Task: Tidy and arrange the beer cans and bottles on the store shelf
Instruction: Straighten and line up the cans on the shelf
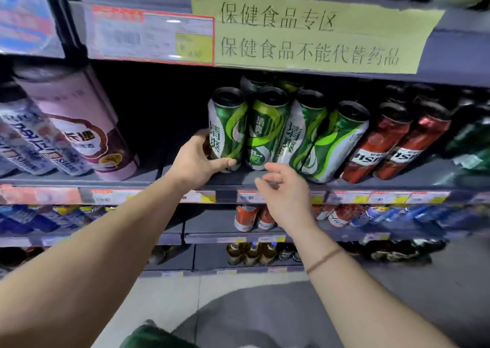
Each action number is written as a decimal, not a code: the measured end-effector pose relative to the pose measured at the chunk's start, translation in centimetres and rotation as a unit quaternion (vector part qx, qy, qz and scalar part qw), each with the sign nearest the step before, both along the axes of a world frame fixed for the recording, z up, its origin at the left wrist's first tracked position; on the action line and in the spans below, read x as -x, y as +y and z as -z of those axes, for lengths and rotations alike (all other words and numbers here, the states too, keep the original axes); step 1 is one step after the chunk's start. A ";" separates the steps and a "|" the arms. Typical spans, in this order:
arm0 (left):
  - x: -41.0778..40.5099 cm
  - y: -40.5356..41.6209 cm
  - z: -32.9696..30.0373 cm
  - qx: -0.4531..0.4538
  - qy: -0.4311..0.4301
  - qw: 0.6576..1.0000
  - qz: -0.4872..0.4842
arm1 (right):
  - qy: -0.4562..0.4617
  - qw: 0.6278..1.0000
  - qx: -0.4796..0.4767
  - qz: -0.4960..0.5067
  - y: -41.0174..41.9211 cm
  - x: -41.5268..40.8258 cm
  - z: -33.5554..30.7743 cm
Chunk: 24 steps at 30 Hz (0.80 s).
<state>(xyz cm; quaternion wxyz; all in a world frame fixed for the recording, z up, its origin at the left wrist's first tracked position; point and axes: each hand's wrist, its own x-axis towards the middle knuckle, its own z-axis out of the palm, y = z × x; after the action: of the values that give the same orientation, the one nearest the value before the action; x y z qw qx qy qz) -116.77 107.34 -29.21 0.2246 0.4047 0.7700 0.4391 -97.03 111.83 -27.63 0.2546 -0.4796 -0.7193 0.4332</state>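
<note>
Several green-and-white beer cans stand in a row on the grey middle shelf [265,182]. My left hand [197,159] wraps the leftmost green can [228,125] low on its left side, thumb across the front. Beside it stand a second green can [266,130], a third [301,133] and a fourth [334,146]. My right hand [285,188] hovers just in front of the shelf edge below the second and third cans, fingers loosely curled and holding nothing. More green cans sit in the dark behind the row.
Red cans [381,146] stand right of the green ones, with dark green bottles [472,141] further right. A pink can [87,125] and white-blue cans [34,141] stand at left, with a dark gap between. A yellow paper sign [313,29] hangs above. Lower shelves hold more cans and bottles.
</note>
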 end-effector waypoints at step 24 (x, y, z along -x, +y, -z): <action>-2.1 -1.5 -0.4 -0.042 -0.010 0.997 -0.066 | -0.366 0.863 -0.333 -0.104 5.7 3.5 -12.5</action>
<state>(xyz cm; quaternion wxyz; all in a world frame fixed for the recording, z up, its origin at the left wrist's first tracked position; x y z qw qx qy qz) -114.70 105.87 -28.79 0.1852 0.3580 0.7736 0.4890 -100.53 117.52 -15.13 0.0713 -0.4122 -0.9082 -0.0150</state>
